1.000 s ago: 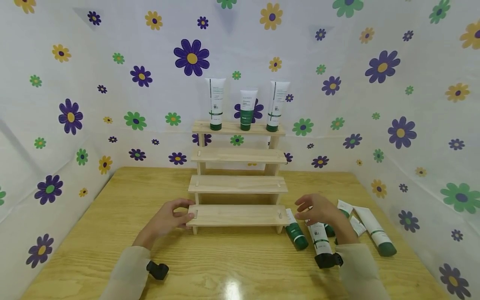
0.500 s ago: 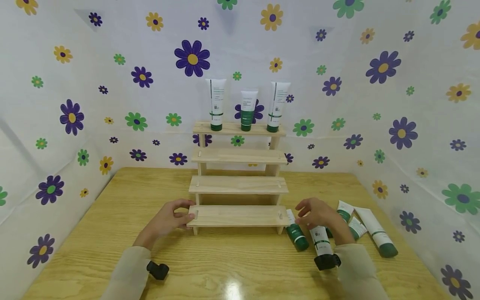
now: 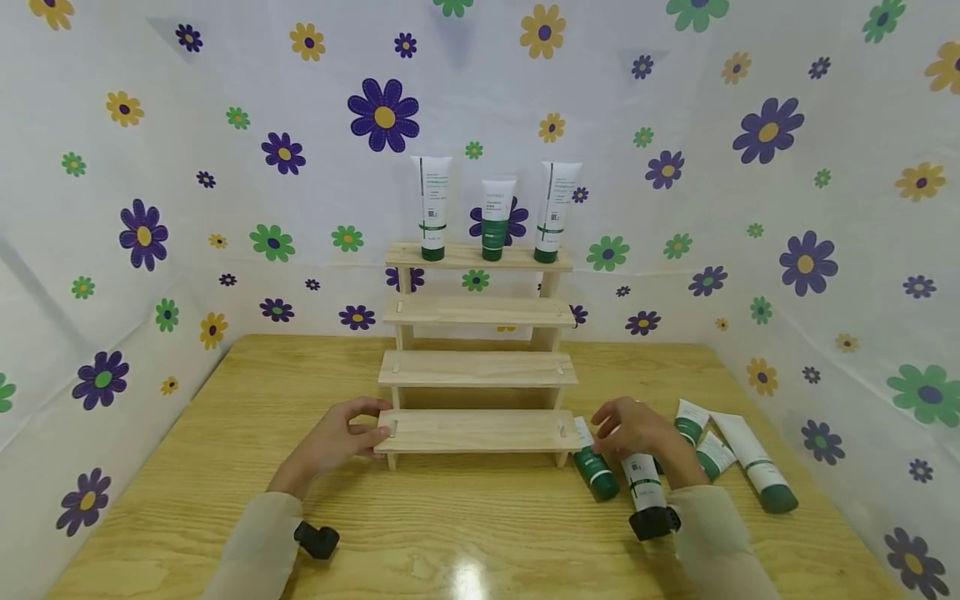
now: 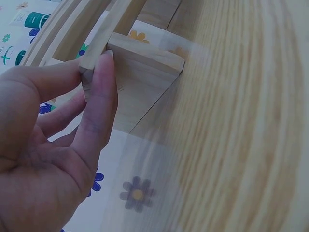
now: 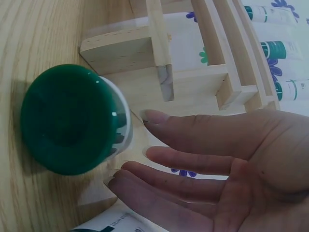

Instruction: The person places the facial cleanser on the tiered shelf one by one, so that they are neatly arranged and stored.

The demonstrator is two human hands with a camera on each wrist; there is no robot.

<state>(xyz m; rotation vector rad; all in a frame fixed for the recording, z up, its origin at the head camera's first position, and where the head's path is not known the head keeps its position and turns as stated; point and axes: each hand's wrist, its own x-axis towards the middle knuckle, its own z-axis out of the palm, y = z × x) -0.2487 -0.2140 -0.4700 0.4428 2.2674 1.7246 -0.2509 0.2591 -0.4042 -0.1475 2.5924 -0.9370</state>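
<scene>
A four-tier wooden rack [image 3: 480, 429] stands at the middle of the table. The left hand [image 3: 341, 437] pinches the left end of its lowest shelf between thumb and fingers; in the left wrist view the hand [image 4: 63, 125] grips the shelf end [image 4: 96, 58]. Right of the rack the right hand [image 3: 637, 429] hovers over lying tubes, fingers loosely bent, holding nothing. A green and white tube [image 3: 596, 473] lies beside the rack's right end, and a white tube [image 3: 643, 483] lies under the hand. The right wrist view shows a green cap [image 5: 70, 119] close to the right hand [image 5: 217, 169].
Three tubes stand upright on the top shelf: a tall white one [image 3: 433, 208], a shorter white-green one [image 3: 493, 221] and another tall one [image 3: 553, 212]. Farther right lie a large white tube [image 3: 756, 462] and smaller ones [image 3: 714, 456]. Flowered cloth [image 3: 675, 108] surrounds the table.
The right hand has shifted slightly downward, its fingers still empty. The left hand has kept its grip on the shelf end, and the rack and the standing tubes look unmoved.
</scene>
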